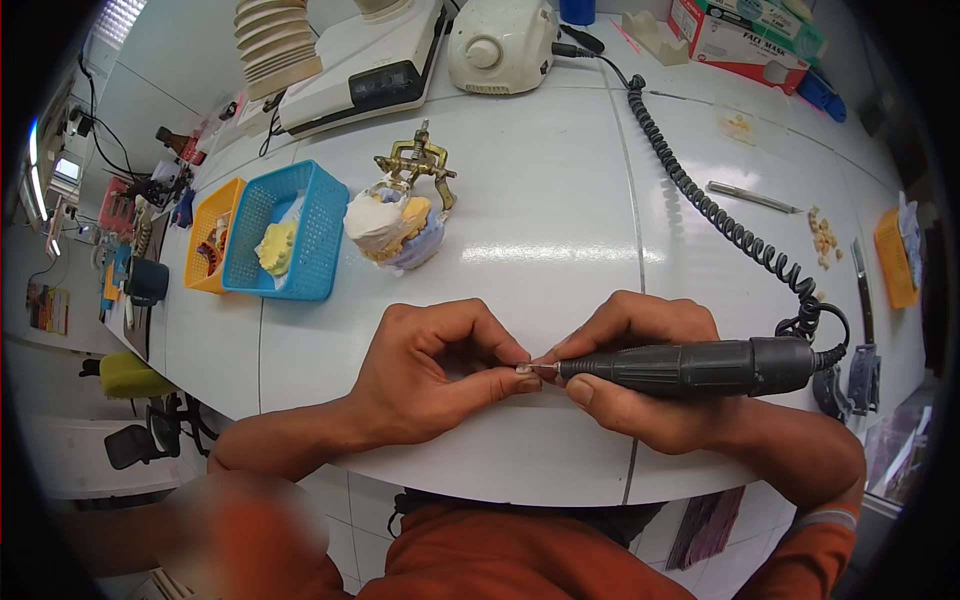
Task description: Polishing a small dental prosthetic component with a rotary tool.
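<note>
My right hand (650, 322) is wrapped round a black dental handpiece (715, 368), held nearly level with its tip toward the left. A thin metal bur (545, 367) sticks out of its nose and meets the fingertips of my left hand (425, 368). Thumb and forefinger of that hand pinch a tiny piece, too small and covered to name. Both hands are close together above the near part of the white table. Beyond my left hand stands a brass articulator (420, 165) with a dental cast (390, 228) in white, yellow and pale blue.
A coiled cord (720, 220) runs from the handpiece to a white control unit (500, 50). Blue (318, 262) and orange (205, 275) baskets stand left. To the right lie a metal instrument (752, 196), small tooth-coloured pieces (823, 238) and a knife (862, 285).
</note>
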Action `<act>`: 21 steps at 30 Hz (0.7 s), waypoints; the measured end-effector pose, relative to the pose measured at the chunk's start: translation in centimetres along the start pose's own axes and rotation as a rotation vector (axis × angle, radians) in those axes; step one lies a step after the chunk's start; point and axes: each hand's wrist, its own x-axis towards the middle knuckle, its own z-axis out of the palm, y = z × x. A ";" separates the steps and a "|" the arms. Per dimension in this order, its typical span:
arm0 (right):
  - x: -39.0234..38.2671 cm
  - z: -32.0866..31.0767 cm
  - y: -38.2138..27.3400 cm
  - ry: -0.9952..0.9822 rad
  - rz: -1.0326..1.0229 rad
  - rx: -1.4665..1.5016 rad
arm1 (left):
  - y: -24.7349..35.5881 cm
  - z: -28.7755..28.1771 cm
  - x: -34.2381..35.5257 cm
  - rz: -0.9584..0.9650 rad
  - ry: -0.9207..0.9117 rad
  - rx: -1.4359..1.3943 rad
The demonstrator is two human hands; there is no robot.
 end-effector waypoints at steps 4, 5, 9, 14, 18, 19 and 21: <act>0.0 0.0 0.0 0.000 -0.013 -0.010 | -0.2 0.0 0.0 0.014 0.000 0.002; 0.0 0.0 -0.1 -0.001 -0.013 -0.010 | -0.2 0.0 0.0 0.014 0.001 0.007; 0.0 0.0 -0.1 -0.009 -0.007 -0.009 | -0.9 0.2 0.0 0.082 0.023 0.008; 0.1 -0.1 0.0 -0.006 -0.011 0.000 | -0.9 0.2 0.2 0.090 0.026 -0.007; 0.0 -0.1 -0.3 0.003 -0.012 -0.011 | -0.7 0.2 0.1 0.098 0.021 -0.016; 0.0 -0.2 -0.2 -0.005 -0.013 -0.009 | -0.6 0.1 0.2 0.100 0.021 -0.018; 0.1 -0.1 -0.2 0.001 -0.010 -0.007 | -0.1 0.0 0.1 0.026 0.001 0.035</act>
